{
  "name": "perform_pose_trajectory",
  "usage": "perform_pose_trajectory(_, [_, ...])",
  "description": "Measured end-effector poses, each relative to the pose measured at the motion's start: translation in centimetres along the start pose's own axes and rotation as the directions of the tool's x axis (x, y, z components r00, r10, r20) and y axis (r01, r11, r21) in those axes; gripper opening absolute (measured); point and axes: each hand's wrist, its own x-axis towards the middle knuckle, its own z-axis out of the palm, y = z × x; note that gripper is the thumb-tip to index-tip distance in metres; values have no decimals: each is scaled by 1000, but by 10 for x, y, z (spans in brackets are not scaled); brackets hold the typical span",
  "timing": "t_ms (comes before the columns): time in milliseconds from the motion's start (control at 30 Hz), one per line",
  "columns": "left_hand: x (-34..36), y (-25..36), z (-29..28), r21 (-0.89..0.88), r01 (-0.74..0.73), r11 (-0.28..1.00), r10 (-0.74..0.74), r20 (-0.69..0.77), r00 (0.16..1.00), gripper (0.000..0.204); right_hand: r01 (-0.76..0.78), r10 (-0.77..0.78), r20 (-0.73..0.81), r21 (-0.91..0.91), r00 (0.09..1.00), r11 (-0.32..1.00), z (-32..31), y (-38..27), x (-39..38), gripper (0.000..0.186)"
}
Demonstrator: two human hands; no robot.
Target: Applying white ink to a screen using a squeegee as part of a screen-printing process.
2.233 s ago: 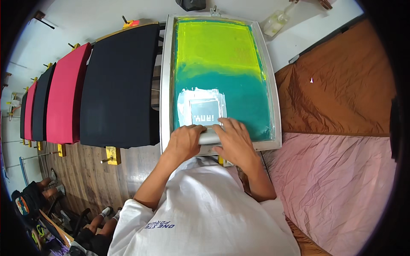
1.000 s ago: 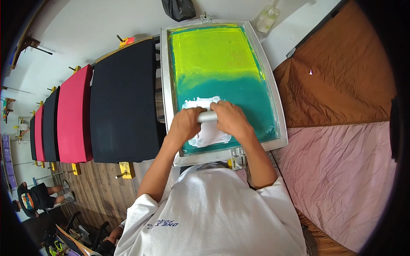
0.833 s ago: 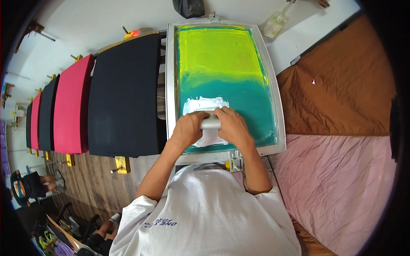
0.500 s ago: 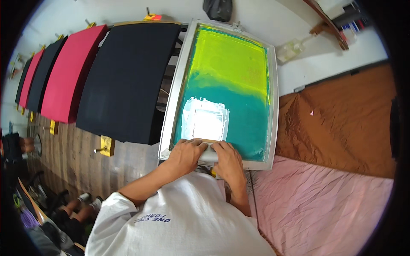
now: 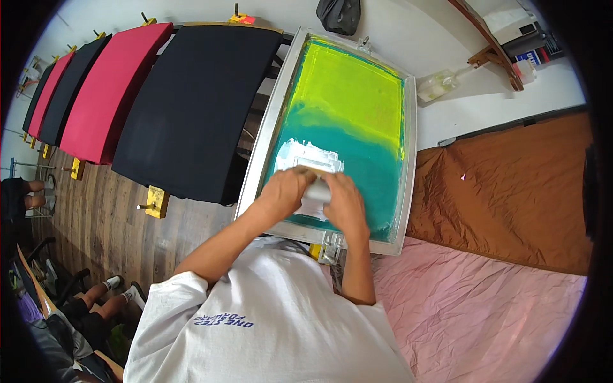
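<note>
A screen-printing frame (image 5: 411,121) with a metal rim lies before me, its mesh yellow-green at the far end and teal nearer me. White ink (image 5: 295,153) covers a patch on the left part of the teal. Over that patch, a squeegee (image 5: 318,190) with a pale, rounded grip is held between both hands. My left hand (image 5: 285,191) is closed on its left end and my right hand (image 5: 345,199) on its right end. Fingers and motion blur hide most of its blade edge.
Left of the frame stand several boards covered in black (image 5: 198,108) and pink cloth (image 5: 115,89), with yellow clamps (image 5: 157,202). Brown (image 5: 504,185) and pink sheets (image 5: 472,306) lie at right. A metal hinge clamp (image 5: 330,247) sits at the near rim. Other people's legs (image 5: 105,300) show lower left.
Both hands have pushed the squeegee away from me, from the near rim onto the white ink patch. The whole view has shifted slightly.
</note>
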Motion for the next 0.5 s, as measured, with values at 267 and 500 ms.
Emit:
perform_pose_trajectory(267, [-55, 32, -16, 28, -37, 999, 34, 108, 994, 45, -58, 52, 126, 46, 991, 997, -7, -31, -53, 46])
perform_pose_trajectory(500, [36, -6, -29, 181, -58, 982, 29, 155, 987, 26, -29, 33, 113, -41, 993, 999, -30, -2, 31, 35])
